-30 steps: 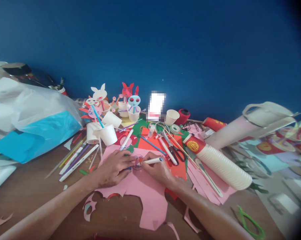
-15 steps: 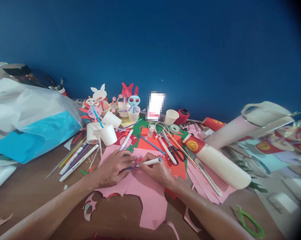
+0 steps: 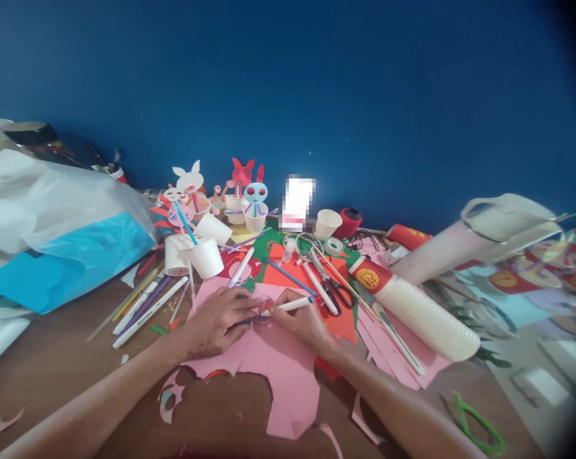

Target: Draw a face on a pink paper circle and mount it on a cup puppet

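In front of me lies a cut sheet of pink paper (image 3: 288, 382). My right hand (image 3: 300, 325) is closed around a white marker (image 3: 292, 305), its tip over a small drawing (image 3: 263, 312) with lash-like strokes on the sheet. My left hand (image 3: 223, 319) rests flat on the paper's left part, fingers stretched toward the drawing. Between the hands the drawing is partly covered by fingers. Just beyond my left hand another white marker (image 3: 241, 268) leans across a red and green cutout.
Paper cups with animal-faced figures (image 3: 256, 217) stand at the back. Black-handled scissors (image 3: 333, 284) lie on orange paper at right, beside a stack of paper cups (image 3: 419, 312). Several markers (image 3: 149, 312) lie at left near a plastic bag (image 3: 68, 191). Pink scraps (image 3: 172, 395) litter the wooden table.
My right hand has shifted slightly, and the marker's rear end has tipped a little up and to the right. My left hand stays almost still.
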`<state>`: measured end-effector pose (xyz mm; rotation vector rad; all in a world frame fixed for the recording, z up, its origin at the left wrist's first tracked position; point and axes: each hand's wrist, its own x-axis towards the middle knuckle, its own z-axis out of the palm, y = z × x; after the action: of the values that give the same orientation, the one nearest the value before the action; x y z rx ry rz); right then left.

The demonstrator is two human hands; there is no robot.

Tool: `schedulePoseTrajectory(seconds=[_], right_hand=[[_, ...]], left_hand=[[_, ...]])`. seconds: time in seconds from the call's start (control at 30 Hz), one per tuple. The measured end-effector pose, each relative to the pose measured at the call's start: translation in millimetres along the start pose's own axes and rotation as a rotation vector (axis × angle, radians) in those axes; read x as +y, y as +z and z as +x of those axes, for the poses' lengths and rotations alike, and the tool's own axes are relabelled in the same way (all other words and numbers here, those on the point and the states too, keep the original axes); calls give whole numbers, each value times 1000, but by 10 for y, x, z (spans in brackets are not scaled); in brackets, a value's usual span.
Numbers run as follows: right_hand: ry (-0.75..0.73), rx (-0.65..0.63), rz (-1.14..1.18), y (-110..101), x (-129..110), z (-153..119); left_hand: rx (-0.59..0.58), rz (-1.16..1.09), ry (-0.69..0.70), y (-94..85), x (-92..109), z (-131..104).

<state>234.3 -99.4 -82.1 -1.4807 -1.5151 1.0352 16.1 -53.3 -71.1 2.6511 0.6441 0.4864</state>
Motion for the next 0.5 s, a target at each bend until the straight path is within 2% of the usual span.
schedulePoseTrajectory(seconds=[0.23, 0.33, 0.5], right_hand=[[-38, -19, -50, 20, -50, -31], [20, 15, 85, -30, -63, 3], [32, 190, 412, -211, -29, 108]], left_hand=[[-25, 8, 1, -13, 3, 8], [-23, 15, -6, -34, 30, 21], [6, 31, 19, -45, 26, 7]])
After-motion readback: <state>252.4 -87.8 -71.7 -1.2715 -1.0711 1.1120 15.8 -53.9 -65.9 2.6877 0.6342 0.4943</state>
